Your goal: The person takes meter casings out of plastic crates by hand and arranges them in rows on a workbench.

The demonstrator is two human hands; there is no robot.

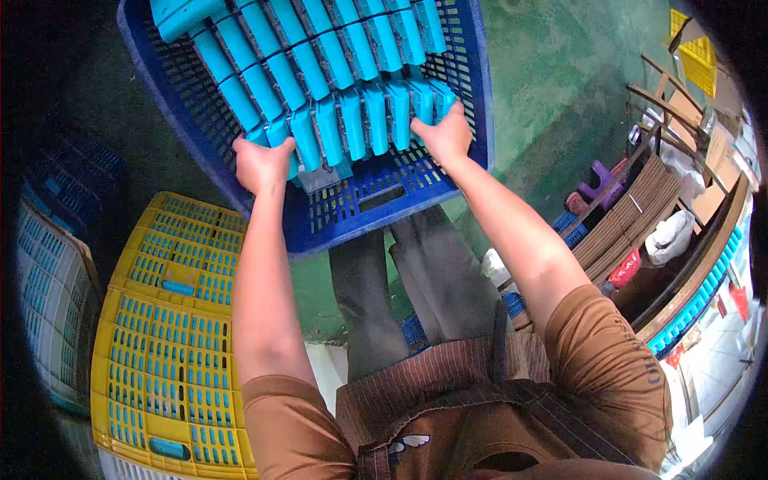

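A blue slotted plastic crate (336,228) stands before me, holding rows of turquoise plastic parts (320,48) packed side by side and bound with dark bands. The nearer row of turquoise parts (364,120) is between my hands. My left hand (264,166) grips its left end, thumb on the near side and the other fingers mostly hidden. At the right end, my right hand (446,138) is closed on the row in the same way. Below this row, near the crate's front wall, a paler flat piece (324,178) shows. Exactly what the parts are cannot be made out.
Yellow slotted crates (172,320) are stacked at my left, with turquoise parts visible through the slots. A whitish crate (52,296) stands farther left. On the right lie bundled brown strips (632,212), a white plastic bag (670,238) and a wooden-edged table (694,284).
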